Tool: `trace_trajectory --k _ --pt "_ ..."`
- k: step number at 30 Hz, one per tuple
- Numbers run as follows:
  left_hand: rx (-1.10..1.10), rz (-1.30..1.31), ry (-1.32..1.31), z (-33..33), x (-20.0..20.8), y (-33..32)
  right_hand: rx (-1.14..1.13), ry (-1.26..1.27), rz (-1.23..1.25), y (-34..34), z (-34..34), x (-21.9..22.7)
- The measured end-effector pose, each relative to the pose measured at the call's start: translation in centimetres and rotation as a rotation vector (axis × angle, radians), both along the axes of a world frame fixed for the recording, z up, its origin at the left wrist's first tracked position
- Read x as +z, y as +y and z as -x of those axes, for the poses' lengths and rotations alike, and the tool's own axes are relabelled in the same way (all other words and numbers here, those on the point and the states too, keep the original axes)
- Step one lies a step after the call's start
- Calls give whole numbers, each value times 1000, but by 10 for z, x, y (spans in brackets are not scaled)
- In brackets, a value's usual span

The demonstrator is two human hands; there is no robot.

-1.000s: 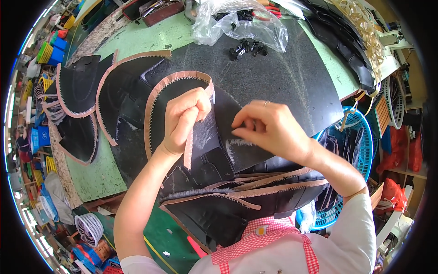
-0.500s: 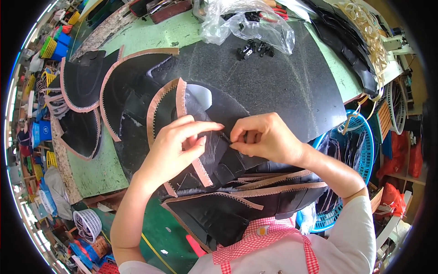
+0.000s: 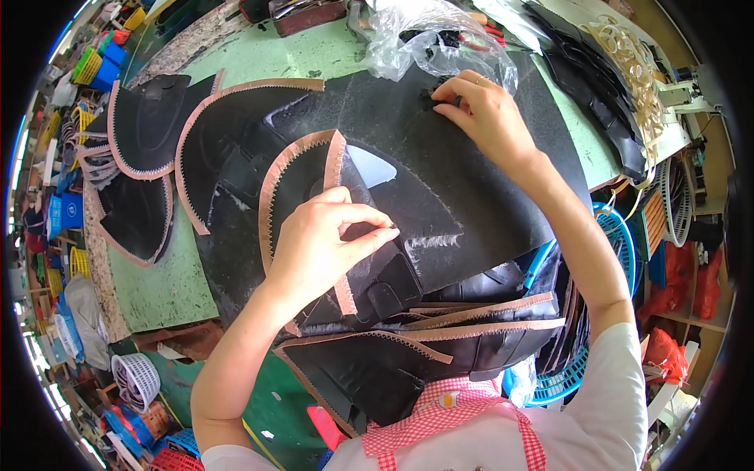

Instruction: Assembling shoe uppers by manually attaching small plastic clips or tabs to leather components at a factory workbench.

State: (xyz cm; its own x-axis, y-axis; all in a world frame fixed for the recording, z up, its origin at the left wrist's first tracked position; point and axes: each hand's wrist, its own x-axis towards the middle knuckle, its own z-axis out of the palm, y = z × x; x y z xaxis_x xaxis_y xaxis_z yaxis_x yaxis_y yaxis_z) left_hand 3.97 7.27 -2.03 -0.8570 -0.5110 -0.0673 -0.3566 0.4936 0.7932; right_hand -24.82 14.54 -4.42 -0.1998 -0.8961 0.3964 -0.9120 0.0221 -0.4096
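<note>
My left hand (image 3: 326,245) is closed, thumb and forefinger pinching the edge of a black leather piece (image 3: 385,290) with a tan zigzag-stitched strip. This piece lies over another black panel, whose tan edge (image 3: 279,169) curves up behind my hand. Farther right, my right hand (image 3: 488,118) reaches out over the dark sheet (image 3: 503,196). Its thumb and forefinger pinch at the small black fastener pieces (image 3: 428,94) beside the clear plastic bag. My fingers partly cover those pieces.
More black panels with tan edging (image 3: 149,129) lie at the left on the green table (image 3: 177,294). Stitched pieces (image 3: 487,337) are stacked at the near edge. A blue basket (image 3: 624,235) stands at the right. A clear bag (image 3: 400,39) lies at the back.
My right hand has left the leather piece beside my left hand and moved away, up and right, to the small black fastener pieces. My left hand stays on the leather, pinching its edge.
</note>
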Motion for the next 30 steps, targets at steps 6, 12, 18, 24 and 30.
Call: trace_trajectory --k 6,12,18,24,30 --pt "-74 -65 -25 -7 4 -9 12 -660 -223 26 -44 27" --pt "-37 -80 -45 -6 4 -6 88 -1171 -609 52 -91 28" --pt "-35 -67 -3 -7 6 -5 43 -1181 -594 47 -101 32" --pt "-39 -54 29 -8 2 -5 29 -1159 -646 52 -103 31" --pt "-64 24 89 -3 -4 -4 7 -1046 -629 64 -103 35"
